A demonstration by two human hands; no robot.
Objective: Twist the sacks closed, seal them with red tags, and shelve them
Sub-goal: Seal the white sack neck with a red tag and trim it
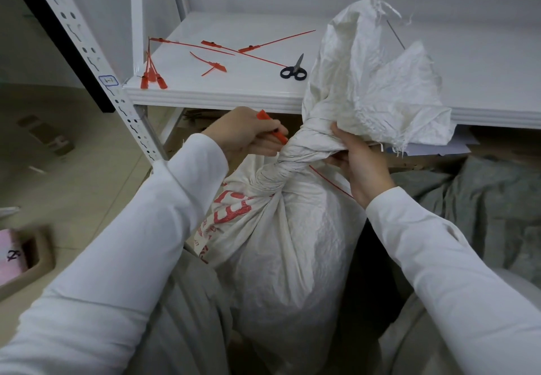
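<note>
**Red tag at the twisted neck**

With the left hand (248, 136), pinches the head of a red tag (273, 132) between thumb and curled fingers, tight against the twisted neck (292, 158) of the white sack (287, 242). With the right hand (358, 166), grips that same neck from the other side, fingers wrapped underneath and thumb on top. Just below the right wrist, a thin red strap (330, 182) across the sack's shoulder. Holds the sack upright between the legs, low in front of the shelf (222, 95), loose top flared above the shelf edge. On the shelf behind: loose red tags (218, 49), a bundle (152, 77) at the front corner, black-handled scissors (293, 70) just beside the flared top. To the right, crumpled grey cloth (483, 199).
</note>
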